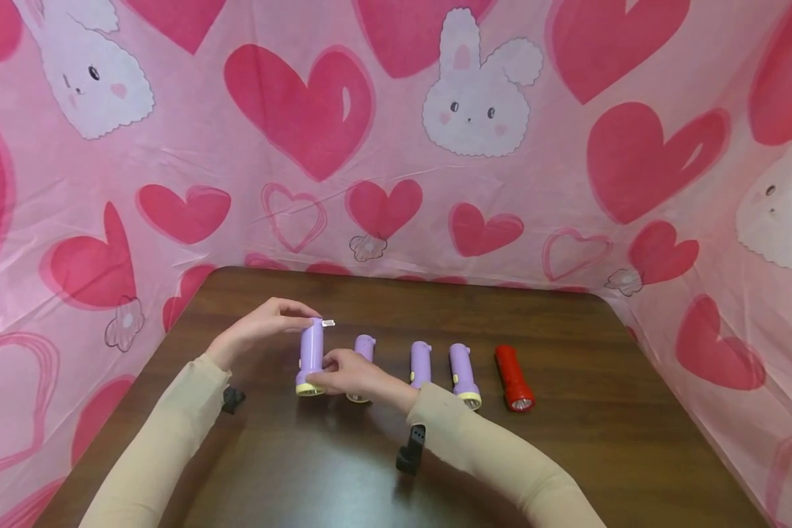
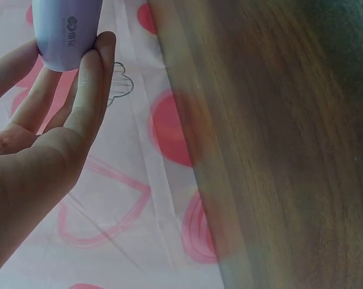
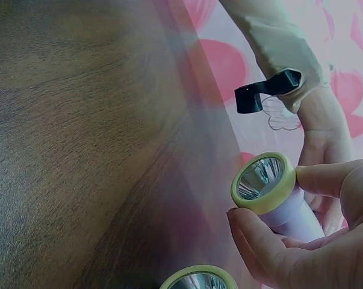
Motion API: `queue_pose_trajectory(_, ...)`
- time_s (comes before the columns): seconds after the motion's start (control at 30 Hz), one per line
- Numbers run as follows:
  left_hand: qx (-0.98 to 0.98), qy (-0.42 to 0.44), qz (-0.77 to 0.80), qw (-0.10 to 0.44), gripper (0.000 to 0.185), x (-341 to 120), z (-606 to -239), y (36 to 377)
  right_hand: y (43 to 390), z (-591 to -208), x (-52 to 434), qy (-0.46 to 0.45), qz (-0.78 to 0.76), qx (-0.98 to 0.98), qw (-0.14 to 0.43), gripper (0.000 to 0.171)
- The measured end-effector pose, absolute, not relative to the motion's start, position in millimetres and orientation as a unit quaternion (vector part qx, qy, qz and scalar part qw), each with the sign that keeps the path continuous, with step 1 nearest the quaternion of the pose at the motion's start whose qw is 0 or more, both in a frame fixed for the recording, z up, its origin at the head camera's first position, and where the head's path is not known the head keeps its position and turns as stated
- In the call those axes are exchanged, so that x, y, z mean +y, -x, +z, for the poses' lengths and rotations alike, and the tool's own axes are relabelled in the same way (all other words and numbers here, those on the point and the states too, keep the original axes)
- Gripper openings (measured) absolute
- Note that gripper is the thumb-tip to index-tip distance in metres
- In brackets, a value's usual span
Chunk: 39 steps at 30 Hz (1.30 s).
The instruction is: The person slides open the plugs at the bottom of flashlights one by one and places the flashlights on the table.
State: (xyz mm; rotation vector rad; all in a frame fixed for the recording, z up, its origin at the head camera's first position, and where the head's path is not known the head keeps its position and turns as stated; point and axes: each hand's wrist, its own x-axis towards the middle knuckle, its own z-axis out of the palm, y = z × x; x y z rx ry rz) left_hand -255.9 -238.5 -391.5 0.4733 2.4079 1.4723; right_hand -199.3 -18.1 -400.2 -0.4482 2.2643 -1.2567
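Note:
Both hands hold one purple flashlight (image 1: 311, 356) with a yellow lens ring, just above the brown table (image 1: 567, 469). My left hand (image 1: 264, 326) pinches its tail end (image 2: 67, 33), where a small metal plug sticks out. My right hand (image 1: 350, 375) grips the lens end (image 3: 262, 180) between thumb and fingers. To the right lie three more purple flashlights (image 1: 364, 347) (image 1: 420, 363) (image 1: 464, 375) and a red flashlight (image 1: 514, 378) in a row, lenses toward me.
Pink sheeting printed with hearts and bunnies (image 1: 475, 95) walls the table on three sides. A second yellow lens ring (image 3: 199, 280) shows at the bottom of the right wrist view. Black camera mounts (image 1: 411, 449) sit on both wrists.

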Motion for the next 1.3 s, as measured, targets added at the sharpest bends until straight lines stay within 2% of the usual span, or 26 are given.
queue_pose_trajectory(0.53,0.836,-0.137,0.506,0.161,0.036,-243.9,-396.1,259.7,207.4,-404.3,-29.8,0.138,-0.476,0.828,0.262,0.038)
queue_pose_trajectory(0.77,0.832,-0.128,0.515,0.165,0.034,-244.5,-402.6,262.9,209.8,-407.2,-33.4,0.14,-0.441,0.848,0.26,0.041)
queue_pose_trajectory(1.07,0.821,-0.142,0.521,0.185,0.033,-243.5,-411.4,264.0,211.5,-410.3,-37.4,0.153,-0.373,0.882,0.246,0.032)
queue_pose_trajectory(1.3,0.821,-0.126,0.522,0.195,0.033,-243.7,-414.2,266.2,211.4,-408.8,-39.8,0.155,-0.365,0.879,0.263,0.033)
